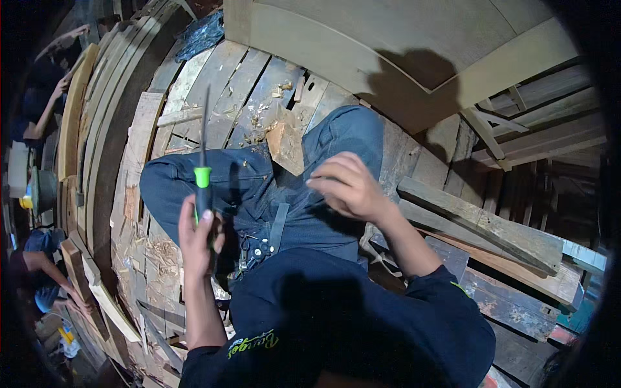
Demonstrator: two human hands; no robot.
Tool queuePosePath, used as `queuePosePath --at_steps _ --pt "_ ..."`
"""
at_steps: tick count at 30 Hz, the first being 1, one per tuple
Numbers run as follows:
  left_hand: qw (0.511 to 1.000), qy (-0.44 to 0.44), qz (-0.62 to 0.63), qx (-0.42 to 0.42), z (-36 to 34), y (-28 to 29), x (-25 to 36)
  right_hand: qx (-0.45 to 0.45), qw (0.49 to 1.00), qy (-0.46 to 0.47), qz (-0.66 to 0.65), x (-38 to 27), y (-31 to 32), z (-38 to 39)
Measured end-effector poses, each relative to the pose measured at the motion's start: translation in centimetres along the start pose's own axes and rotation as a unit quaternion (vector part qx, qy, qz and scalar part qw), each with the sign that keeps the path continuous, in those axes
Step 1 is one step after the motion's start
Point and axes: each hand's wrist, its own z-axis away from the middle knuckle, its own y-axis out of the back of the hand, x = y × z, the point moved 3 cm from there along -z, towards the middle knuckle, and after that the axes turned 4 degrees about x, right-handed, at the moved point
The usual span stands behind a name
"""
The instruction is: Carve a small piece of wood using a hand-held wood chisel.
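In my left hand (202, 236) is a file (204, 145) with a green-and-black handle. My fingers wrap round the handle, and its long, thin, tapering blade points away from me. Above my lap, my right hand (349, 187) is raised with its fingers loosely bent and a little apart; nothing shows in it. A pale block of wood (284, 145) lies between my crossed legs, just beyond the right hand's fingertips. A narrow grey-blue strip (279, 227) lies on my lap between the hands. Small metal pieces like keys (254, 249) hang at my waist.
Wood shavings (162, 258) litter the plank floor (217, 90). A large wooden panel (388, 39) stands ahead, casting back a shadow. Stacked boards (123, 71) curve along the left, with people's arms (55, 278) beyond. Beams (485, 226) lie at my right.
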Motion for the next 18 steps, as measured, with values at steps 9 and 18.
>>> queuePosePath --at_steps 9,18 --pt "0.964 -0.184 -0.149 0.123 -9.9 4.1 -2.2 -0.065 0.994 -0.035 0.086 2.2 1.1 3.1" --pt "0.936 -0.247 -0.221 0.122 -9.0 3.2 -2.3 -0.023 0.994 -0.063 0.089 2.9 0.0 4.5"
